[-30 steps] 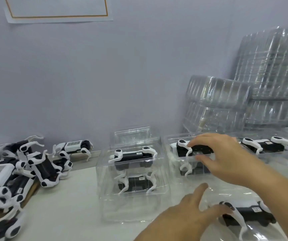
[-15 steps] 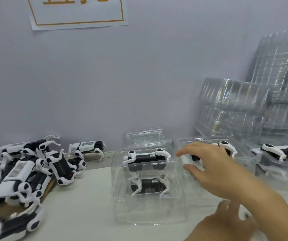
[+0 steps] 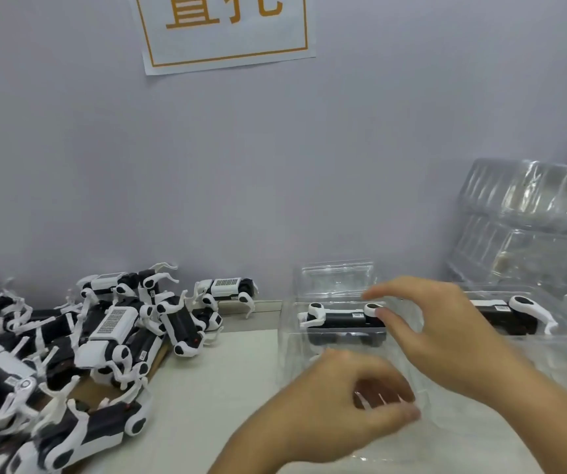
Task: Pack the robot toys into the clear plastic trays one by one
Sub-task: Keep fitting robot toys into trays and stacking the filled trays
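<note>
Since a second ago, your right hand (image 3: 446, 340) has left the toy in the further-right tray (image 3: 528, 302) and come across to the centre tray (image 3: 289, 343). That packed toy (image 3: 511, 313) now lies alone in its tray, which I judge to be a finished placement.

Your right hand hovers over the centre tray with its fingers (image 3: 388, 292) loosely spread and thumb apart, holding nothing; its thumb tip is at the near end of the robot toy (image 3: 340, 318) already seated there, though contact cannot be confirmed through the blur.

Your left hand (image 3: 340, 405) has risen from the bottom edge of the view to the tray's near side. Its fingers are curled, with something dark beneath them; whether they grip a toy or only the clear plastic, I cannot tell.

The unpacked robot toys (image 3: 111, 330) are heaped at the left of the surface (image 3: 213, 388), untouched by either hand. Spare clear trays (image 3: 528, 230) are stacked at the right against the wall.

Assessment: one unit just packed, many outstanding. The next step is likely seating or closing the centre tray, then reaching to the heap.
</note>
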The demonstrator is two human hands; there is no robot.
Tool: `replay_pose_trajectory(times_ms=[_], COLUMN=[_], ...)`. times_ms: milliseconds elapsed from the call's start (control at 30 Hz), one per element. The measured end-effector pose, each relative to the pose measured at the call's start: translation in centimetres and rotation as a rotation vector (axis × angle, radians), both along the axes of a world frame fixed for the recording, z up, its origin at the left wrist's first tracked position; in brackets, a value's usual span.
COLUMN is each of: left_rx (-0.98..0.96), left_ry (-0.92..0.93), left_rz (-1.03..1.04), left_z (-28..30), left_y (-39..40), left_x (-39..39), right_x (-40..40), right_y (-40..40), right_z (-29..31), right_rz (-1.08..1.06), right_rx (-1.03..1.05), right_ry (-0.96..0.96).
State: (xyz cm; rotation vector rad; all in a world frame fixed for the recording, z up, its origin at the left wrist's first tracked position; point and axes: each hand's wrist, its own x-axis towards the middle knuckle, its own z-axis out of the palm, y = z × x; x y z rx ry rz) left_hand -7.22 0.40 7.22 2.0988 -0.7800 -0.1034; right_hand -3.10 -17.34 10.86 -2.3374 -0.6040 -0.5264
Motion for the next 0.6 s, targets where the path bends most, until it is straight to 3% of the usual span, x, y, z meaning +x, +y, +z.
replay_pose_trajectory(times_ms=[67, 133, 267, 333, 433, 600], left_rx=[-0.22, -0.398, -0.556, -0.586, -0.644, -0.697], left_ry=[0.063, -0.021, -0.122, 0.0, 0.277, 0.524], left_rz=[0.064, 0.202, 0.578, 0.716, 0.723, 0.568], left_z=[2.2, 3.7, 3.6, 2.7, -0.5, -3.8], left_y=[2.2, 4.4, 6.7, 7.1, 6.8, 5.8], left_x=[1.3, 2.6, 7.0, 8.9, 10.3, 10.2], right_x=[1.4, 3.0, 6.2, 7.8, 10.4, 14.0], right_y=[0.9, 2.0, 4.6, 6.0, 8.0, 10.7], right_z=[0.6, 1.4, 2.9, 3.2, 2.9, 1.9], right_rz=[0.002, 0.008, 0.002, 0.001, 0.007, -0.102], right_rx=[-0.018, -0.07, -0.17, -0.201, -0.261, -0.371], right_ry=[0.02, 0.044, 0.12, 0.141, 0.199, 0.332])
